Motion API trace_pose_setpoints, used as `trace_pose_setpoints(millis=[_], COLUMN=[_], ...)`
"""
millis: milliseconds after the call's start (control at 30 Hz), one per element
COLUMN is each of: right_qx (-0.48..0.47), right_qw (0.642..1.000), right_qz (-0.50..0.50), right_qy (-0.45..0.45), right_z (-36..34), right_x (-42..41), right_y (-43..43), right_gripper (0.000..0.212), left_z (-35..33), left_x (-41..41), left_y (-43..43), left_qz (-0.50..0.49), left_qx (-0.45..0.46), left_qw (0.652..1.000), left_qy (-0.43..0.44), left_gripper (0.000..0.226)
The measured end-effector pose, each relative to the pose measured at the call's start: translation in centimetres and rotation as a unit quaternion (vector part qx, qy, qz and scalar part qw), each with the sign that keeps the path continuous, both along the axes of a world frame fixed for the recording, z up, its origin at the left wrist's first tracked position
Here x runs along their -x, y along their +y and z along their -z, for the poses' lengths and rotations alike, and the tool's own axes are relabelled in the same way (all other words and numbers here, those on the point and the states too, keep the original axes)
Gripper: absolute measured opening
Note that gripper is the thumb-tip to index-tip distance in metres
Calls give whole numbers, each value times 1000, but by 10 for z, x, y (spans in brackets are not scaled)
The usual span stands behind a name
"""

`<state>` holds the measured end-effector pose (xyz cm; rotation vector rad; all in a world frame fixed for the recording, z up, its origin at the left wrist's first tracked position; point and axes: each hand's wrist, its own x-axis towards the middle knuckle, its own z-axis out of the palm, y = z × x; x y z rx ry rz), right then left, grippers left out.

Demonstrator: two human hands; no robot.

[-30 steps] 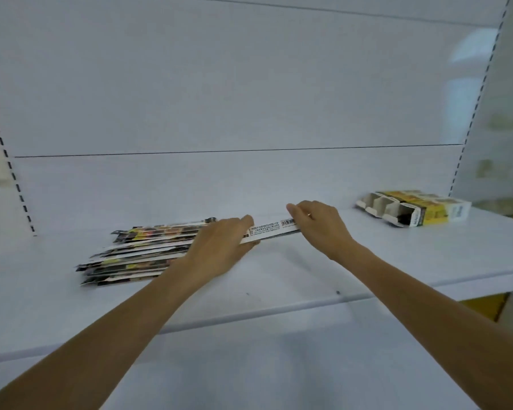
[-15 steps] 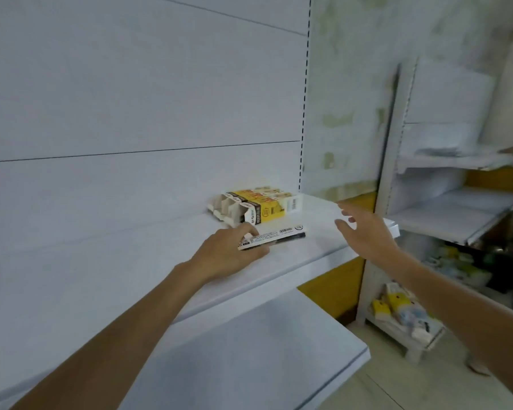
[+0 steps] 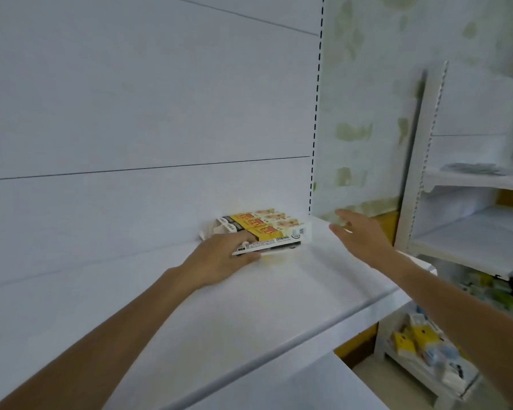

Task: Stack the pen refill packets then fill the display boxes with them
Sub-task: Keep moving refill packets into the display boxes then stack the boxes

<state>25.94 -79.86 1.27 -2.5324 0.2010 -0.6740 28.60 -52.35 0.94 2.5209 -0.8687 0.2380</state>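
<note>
- The left hand (image 3: pixel 219 257) gripped a thin stack of pen refill packets (image 3: pixel 274 246) by its near end, fingers (image 3: pixel 251 257) curled round it.
- Just beyond those fingers, the stack's far end lay against the front of the display boxes (image 3: pixel 264 224) on the shelf (image 3: pixel 279 297). Blur hid which compartment it met.
- The right hand (image 3: pixel 365 236) hovered to the right of the boxes, fingers spread and holding nothing.
- Filling looked to be the step in hand.
- Next, the free fingers would probably need to steady the boxes while the stack slid in.
</note>
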Motion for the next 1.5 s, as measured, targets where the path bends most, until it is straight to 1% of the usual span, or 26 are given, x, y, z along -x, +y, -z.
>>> trace_pose_setpoints(millis=[67, 167, 267, 367, 433, 600, 700, 733, 767, 933, 1000, 1100, 1233, 1267, 1300, 1333, 1367, 1400, 1433, 1467, 1500], right_qx=[-1, 42, 71, 80, 104, 171, 181, 177, 176, 256, 247, 233, 234, 231, 227, 219, 210, 201, 196, 194, 193], right_qw=[999, 993, 987, 980, 974, 957, 953, 953, 952, 927, 925, 924, 920, 920, 920, 921, 923, 924, 924, 923, 924], right_qz=[-40, -105, -145, -180, -198, -233, -241, -245, -250, -272, -284, -299, -306, -307, -308, -311, -312, -315, -318, -320, -319], right_qy=[-22, -34, -21, -21, -18, -13, -8, -4, -2, -23, -40, -61, -73, -78, -80, -81, -80, -81, -82, -84, -82], right_z=[-8, -9, -3, -1, 0, 3, 1, 3, 6, 22, 22, 29, 37, 37, 36, 36, 35, 36, 36, 36, 37], right_x=[-25, -55, -75, -89, -95, -107, -110, -110, -109, -112, -113, -112, -113, -114, -115, -115, -116, -117, -118, -120, -121], right_y=[11, 32, 51, 63, 64, 48, 27, 21, 16, 7, 4, 0, -2, -2, -3, -3, -3, -4, -5, -5, -6], right_gripper=[44, 42, 40, 35, 34, 36, 33, 31, 30, 37, 38, 36, 39, 38, 38, 38, 37, 37, 36, 36, 36], left_z=[-5, -7, -3, 2, 6, 3, -2, -2, 0, 2, 3, 8, 14, 15, 14, 11, 6, 1, -3, -5, -5], left_x=[-13, -23, -24, -17, -13, -14, -13, -13, -12, -17, -24, -38, -42, -39, -36, -33, -32, -30, -28, -25, -22], left_y=[16, 43, 71, 85, 81, 54, 37, 33, 31, 2, -19, -45, -47, -46, -44, -40, -35, -29, -23, -18, -15], left_qz=[-51, -138, -202, -246, -264, -283, -300, -307, -313, -309, -308, -293, -287, -285, -299, -326, -359, -395, -432, -469, -490], left_qx=[48, 102, 121, 77, 47, 7, -55, -68, -62, 74, 130, 199, 213, 242, 278, 312, 322, 306, 256, 189, 141], left_qw=[997, 985, 971, 966, 963, 959, 952, 949, 948, 947, 941, 929, 924, 919, 909, 892, 875, 864, 864, 863, 857], left_qy=[18, 21, 33, 26, 17, -9, -17, -14, -5, 45, 61, 105, 136, 125, 82, 12, -46, -65, -39, 18, 78], left_gripper=[32, 20, 30, 20, 13, 13, 12, 11, 9, 27, 33, 29, 22, 18, 15, 13, 14, 17, 22, 27, 27])
